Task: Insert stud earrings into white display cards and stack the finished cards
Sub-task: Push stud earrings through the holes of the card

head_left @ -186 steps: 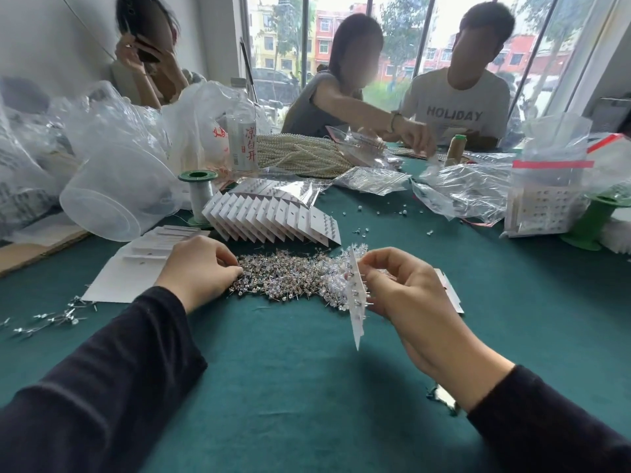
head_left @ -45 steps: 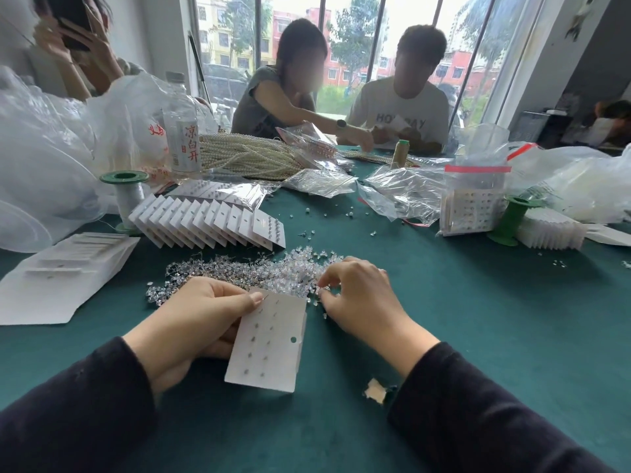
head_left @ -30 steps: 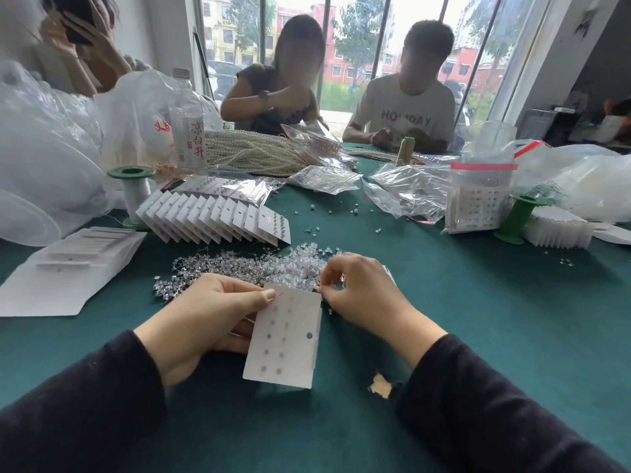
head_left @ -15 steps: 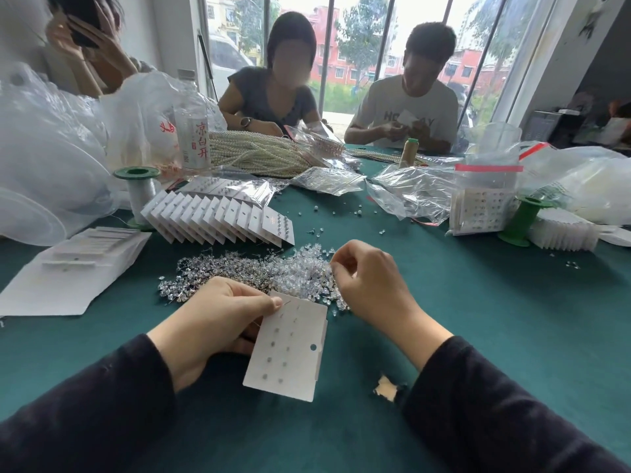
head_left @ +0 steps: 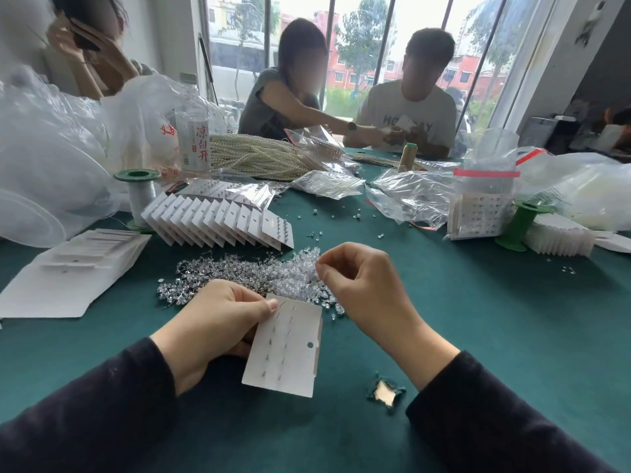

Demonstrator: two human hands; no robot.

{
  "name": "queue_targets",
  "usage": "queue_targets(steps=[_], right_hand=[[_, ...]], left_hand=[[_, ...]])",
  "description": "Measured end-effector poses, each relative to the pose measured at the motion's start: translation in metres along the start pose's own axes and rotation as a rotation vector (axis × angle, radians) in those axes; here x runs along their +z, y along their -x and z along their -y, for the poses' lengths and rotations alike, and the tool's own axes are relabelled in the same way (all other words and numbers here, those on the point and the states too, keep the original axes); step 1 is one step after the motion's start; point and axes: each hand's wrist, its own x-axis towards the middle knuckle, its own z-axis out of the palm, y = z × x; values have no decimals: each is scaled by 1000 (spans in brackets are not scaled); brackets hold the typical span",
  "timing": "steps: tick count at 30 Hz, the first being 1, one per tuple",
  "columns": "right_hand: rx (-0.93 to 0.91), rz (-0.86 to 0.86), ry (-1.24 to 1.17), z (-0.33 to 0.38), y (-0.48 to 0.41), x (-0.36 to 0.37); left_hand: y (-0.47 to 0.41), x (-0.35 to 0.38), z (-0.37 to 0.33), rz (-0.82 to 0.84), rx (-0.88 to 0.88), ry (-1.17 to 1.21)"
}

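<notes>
The left hand (head_left: 218, 322) grips the card (head_left: 283, 346) by its left side, thumb pressed on the top corner. The card is tilted back-side up, so the rows of posts poking through it face the person and can be reached. It is held low over the bench (head_left: 512, 336), toward the middle of the near edge. The right hand (head_left: 362, 288) is curled just beyond the card's far right corner, thumb and forefinger pinched together. Whether a piece sits between them is too small to tell. Under it, mid-bench, lies the pile (head_left: 239, 274) of loose studs, just beyond the card, probably to keep each reach short. The finished cards (head_left: 218, 220) lean in a fanned row behind the pile, toward the far left, seemingly parked clear of the working hands.
</notes>
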Motion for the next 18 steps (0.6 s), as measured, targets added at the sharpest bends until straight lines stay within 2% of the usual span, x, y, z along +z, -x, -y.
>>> queue_targets(steps=[6, 12, 18], right_hand=[[57, 91, -66, 7, 9, 5], [-9, 101, -40, 9, 13, 11], [-145, 60, 150, 10, 17, 22]], left_hand=[[-2, 0, 0, 9, -17, -17], [-4, 0, 2, 3, -1, -13], [-4, 0, 2, -3, 18, -25]])
